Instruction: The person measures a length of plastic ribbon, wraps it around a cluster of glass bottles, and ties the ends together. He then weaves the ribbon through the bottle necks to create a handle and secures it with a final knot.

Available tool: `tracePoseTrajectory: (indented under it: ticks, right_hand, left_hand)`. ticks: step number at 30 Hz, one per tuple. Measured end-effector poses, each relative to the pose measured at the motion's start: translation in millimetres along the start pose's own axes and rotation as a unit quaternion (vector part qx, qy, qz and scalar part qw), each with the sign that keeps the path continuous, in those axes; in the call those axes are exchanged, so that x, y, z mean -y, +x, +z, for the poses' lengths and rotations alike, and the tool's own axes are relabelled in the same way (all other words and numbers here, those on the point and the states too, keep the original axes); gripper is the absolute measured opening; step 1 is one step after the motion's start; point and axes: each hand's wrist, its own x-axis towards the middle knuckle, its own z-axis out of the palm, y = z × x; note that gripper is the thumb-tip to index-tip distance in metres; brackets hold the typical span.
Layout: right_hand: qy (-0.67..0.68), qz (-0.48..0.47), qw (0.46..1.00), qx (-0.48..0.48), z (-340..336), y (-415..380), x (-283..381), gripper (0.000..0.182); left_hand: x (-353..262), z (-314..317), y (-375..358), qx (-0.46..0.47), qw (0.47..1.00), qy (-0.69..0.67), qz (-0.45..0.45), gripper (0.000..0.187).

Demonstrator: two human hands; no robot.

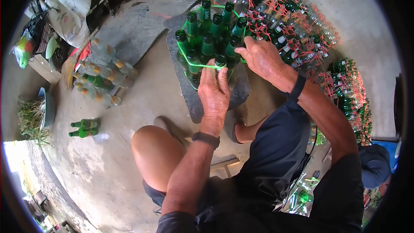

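Several green glass bottles (208, 45) stand upright in a tight bundle in front of me, on a dark flat slab (241, 88). A bright green plastic cord (199, 65) loops around their necks. At the near side of the bundle, my left hand (214, 92) is closed, its thumb and fingers on the cord just below the mouth of the nearest bottle (220, 61). My right hand (264, 59) is closed at the right side of the bundle, pinching the cord beside the bottle necks. Its fingertips are partly hidden.
Clear and green bottles (101, 75) lie in a pile on the left floor, with two green bottles (84, 128) nearer me. Bundles of bottles tied with red cord (297, 34) line the right wall. Green and clear scraps (304, 196) lie beside my right leg.
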Motion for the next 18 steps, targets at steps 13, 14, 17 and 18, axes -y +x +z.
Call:
tracePoseTrajectory:
  ticks: [13,14,17,18]
  right_hand:
    - [0.005,0.041,0.999,-0.001,1,-3,18,0.025]
    - [0.003,0.050,0.999,-0.006,1,-4,21,0.024]
    - [0.001,0.062,0.998,-0.007,-1,-5,25,0.024]
    - [0.003,0.064,0.998,-0.006,-1,-6,26,0.023]
  left_hand:
    - [-2,-2,1,-0.014,1.000,-0.009,0.007,0.027]
    - [-2,-2,1,-0.013,1.000,-0.015,0.007,0.028]
    - [-3,-2,2,-0.009,1.000,-0.020,0.002,0.030]
    - [-4,-3,2,-0.008,1.000,-0.017,-0.002,0.032]
